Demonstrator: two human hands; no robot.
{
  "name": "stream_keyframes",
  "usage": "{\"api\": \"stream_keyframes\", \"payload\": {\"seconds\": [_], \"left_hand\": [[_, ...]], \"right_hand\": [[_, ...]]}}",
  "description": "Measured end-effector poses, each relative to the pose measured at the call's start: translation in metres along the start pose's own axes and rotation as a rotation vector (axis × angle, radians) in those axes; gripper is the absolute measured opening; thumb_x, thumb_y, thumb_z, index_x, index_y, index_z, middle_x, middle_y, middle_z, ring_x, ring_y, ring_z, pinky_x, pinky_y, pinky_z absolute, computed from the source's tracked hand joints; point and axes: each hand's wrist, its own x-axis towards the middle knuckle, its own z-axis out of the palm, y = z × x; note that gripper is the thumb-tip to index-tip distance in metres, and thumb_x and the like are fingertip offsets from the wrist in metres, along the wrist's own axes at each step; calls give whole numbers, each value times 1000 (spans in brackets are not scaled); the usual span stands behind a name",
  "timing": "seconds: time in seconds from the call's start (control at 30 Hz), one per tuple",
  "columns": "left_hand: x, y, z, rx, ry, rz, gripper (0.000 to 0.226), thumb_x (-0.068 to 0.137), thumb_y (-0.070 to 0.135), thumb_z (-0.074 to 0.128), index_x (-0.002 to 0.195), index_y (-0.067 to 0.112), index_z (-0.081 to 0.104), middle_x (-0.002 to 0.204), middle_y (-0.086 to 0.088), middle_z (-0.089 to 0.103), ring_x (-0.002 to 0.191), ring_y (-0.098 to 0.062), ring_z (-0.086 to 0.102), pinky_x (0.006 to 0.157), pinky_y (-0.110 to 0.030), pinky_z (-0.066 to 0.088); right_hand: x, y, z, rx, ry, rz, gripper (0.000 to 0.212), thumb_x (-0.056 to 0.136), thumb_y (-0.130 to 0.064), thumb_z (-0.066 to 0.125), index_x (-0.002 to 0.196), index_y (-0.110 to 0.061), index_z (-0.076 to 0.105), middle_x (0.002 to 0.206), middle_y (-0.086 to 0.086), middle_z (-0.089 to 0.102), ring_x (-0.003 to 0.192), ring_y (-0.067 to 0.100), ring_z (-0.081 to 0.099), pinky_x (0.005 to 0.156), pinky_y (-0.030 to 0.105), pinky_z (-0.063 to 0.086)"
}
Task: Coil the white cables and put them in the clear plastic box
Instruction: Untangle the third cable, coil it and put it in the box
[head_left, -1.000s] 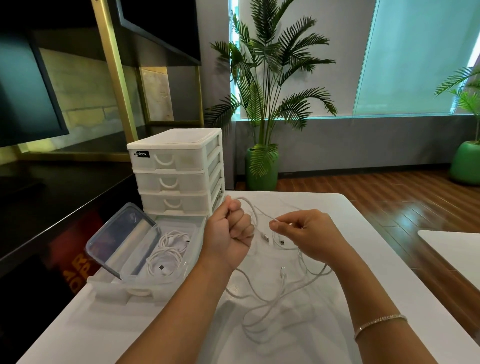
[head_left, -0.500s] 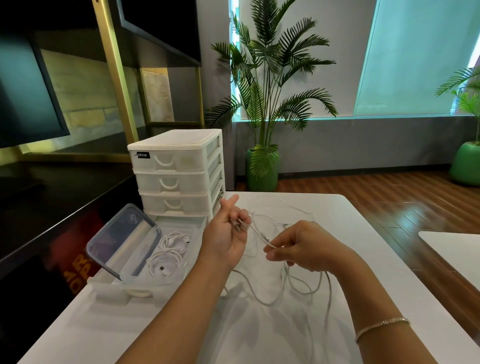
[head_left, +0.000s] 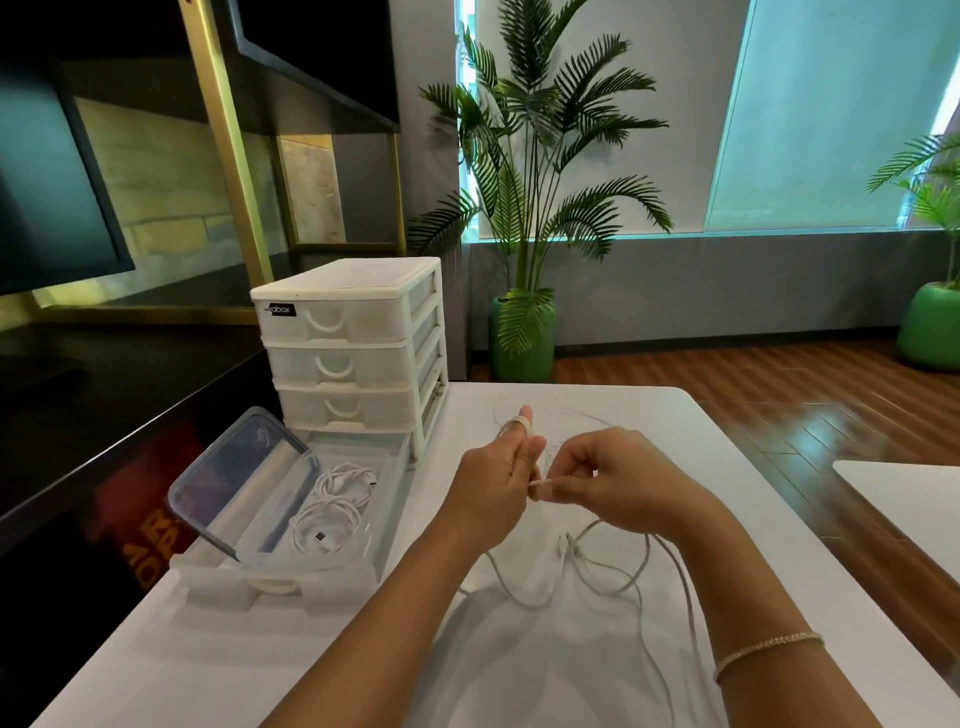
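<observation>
Head view looks down on a white table (head_left: 727, 447), both forearms reaching in from six o'clock. At the centre of the frame the left hand (head_left: 493, 483) is curled, one finger raised toward twelve o'clock with a turn of white cable (head_left: 524, 584) looped over its tip. Touching it at its three o'clock side, the right hand (head_left: 618, 483) pinches a stretch of that same cable between thumb and forefinger. The rest of the cable hangs slack toward six o'clock and lies in loose loops on the table, a connector end showing among them.

At nine o'clock from the hands sits the clear plastic box (head_left: 384, 499), its lid (head_left: 244, 478) propped open at its own nine o'clock side. Two coiled cables (head_left: 332, 499) already lie inside. A white drawer unit (head_left: 353, 353) stands just beyond the box at twelve o'clock.

By my judgement the step in hand is starting the coil on this cable. To do it well, the left hand should keep the first turn anchored so it cannot slip off the finger, while the right feeds cable under light, even tension, laying each turn beside the last at the same width. Letting the slack trail freely should prevent twists, and the loose connector needs watching so it does not snag in the loops.
</observation>
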Motion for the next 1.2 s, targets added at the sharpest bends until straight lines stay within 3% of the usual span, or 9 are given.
{"api": "stream_keyframes", "payload": {"seconds": [0.1, 0.13, 0.2, 0.27, 0.47, 0.63, 0.77, 0.97, 1.2], "left_hand": [[0, -2, -1, -19, -82, 2, 47, 98, 37, 30, 143, 21, 35, 136, 0, 53, 115, -15, 57, 95, -21, 45], [0, -1, -2, -32, -100, -1, 47, 99, 37, 30, 140, 19, 40, 133, -1, 55, 108, -15, 59, 93, -22, 46], [0, 1, -5, -10, -124, -16, 47, 99, 38, 28, 128, 11, 54, 90, 5, 63, 76, -7, 54, 73, -15, 43], [1, 0, -9, 10, -149, -39, 46, 98, 39, 30, 111, 7, 60, 67, 9, 48, 63, -7, 45, 63, -14, 36], [2, 0, -12, 65, -204, -2, 41, 94, 41, 42, 91, 10, 68, 74, 2, 60, 65, -6, 49, 61, -11, 36], [3, 3, -19, 22, -22, 12, 35, 97, 33, 41, 77, 14, 63, 64, 17, 50, 62, -2, 48, 56, -2, 35], [4, 2, -24, -149, 95, -76, 38, 97, 35, 41, 66, 18, 54, 53, -5, 42, 53, -3, 41, 60, -22, 43], [9, -5, -24, -507, 62, -201, 40, 97, 34, 42, 64, 15, 54, 36, 10, 27, 38, -7, 20, 42, -21, 20], [9, -4, -21, -573, 3, -282, 44, 96, 34, 43, 56, 18, 51, 37, 9, 28, 38, -7, 20, 41, -21, 18]], "right_hand": [[2, 3, 0, 21, 123, -4, 10, 81, -25, 68, 73, -20, 67, 72, -7, 63, 72, 10, 57, 63, 18, 44], [3, 3, 0, 36, 155, -2, 12, 80, -25, 70, 69, -22, 65, 72, -8, 63, 71, 9, 58, 62, 18, 44], [3, 5, -1, 80, 204, 19, 14, 79, -24, 71, 68, -24, 63, 71, -9, 62, 68, 8, 57, 59, 17, 42], [3, 8, -5, 118, 251, 43, 10, 80, -23, 71, 72, -22, 64, 71, -7, 62, 66, 8, 55, 57, 16, 39], [2, 10, -8, 98, 354, 47, 10, 80, -27, 69, 80, -17, 67, 64, -12, 53, 59, 5, 48, 55, 14, 34], [1, 11, -12, 32, 384, 84, 25, 81, -43, 64, 73, -19, 62, 57, -12, 48, 54, 4, 45, 53, 16, 31], [4, 15, -11, 84, 364, 118, 34, 84, -44, 58, 78, -12, 67, 61, -4, 57, 58, 10, 51, 61, 25, 45], [2, 16, -13, 137, 388, 136, 32, 87, -41, 55, 72, -14, 64, 64, -3, 60, 57, 9, 51, 56, 20, 38], [4, 18, -12, 172, 579, 56, 27, 82, -35, 65, 63, -17, 62, 60, -6, 58, 59, 10, 53, 59, 21, 42]]}}
